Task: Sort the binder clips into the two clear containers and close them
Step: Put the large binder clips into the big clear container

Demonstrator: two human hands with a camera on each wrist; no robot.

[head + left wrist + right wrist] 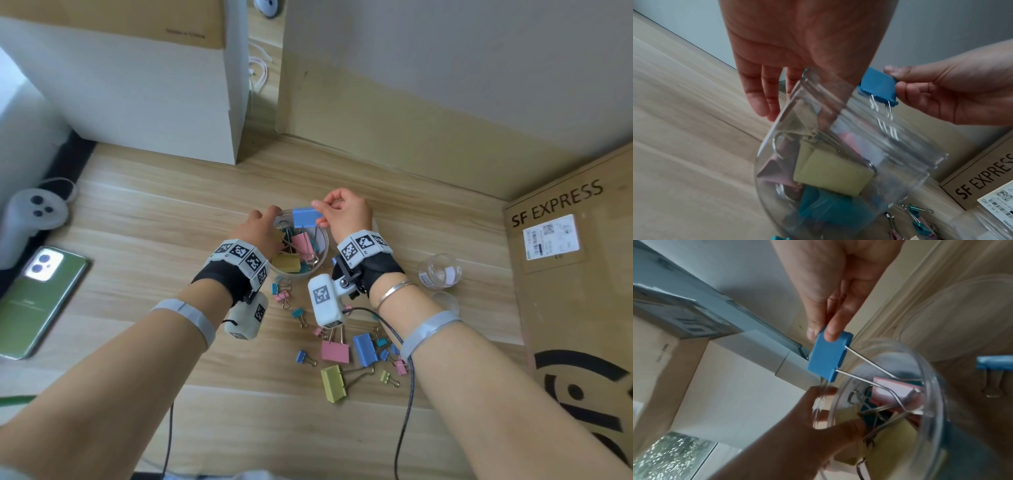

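Observation:
My left hand (262, 224) grips the rim of the large clear container (320, 255), which holds several large pink, yellow and teal binder clips. My right hand (344, 210) pinches a large blue binder clip (306, 216) just above the container's mouth, wire handles pointing down into it. The right wrist view shows the blue clip (828, 356) between thumb and index, handles reaching past the rim (932, 373). In the left wrist view, fingers (760, 97) lie outside the container wall (906, 162). A small clear container (440, 270) stands open at the right.
Loose clips lie near me: a large pink one (335, 351), a blue one (364, 348), a yellow one (333, 383) and several small ones. A small lid (445, 302) lies at the right, beside an SF Express box (565, 274). Phone (41, 301) and controller (34, 212) are left.

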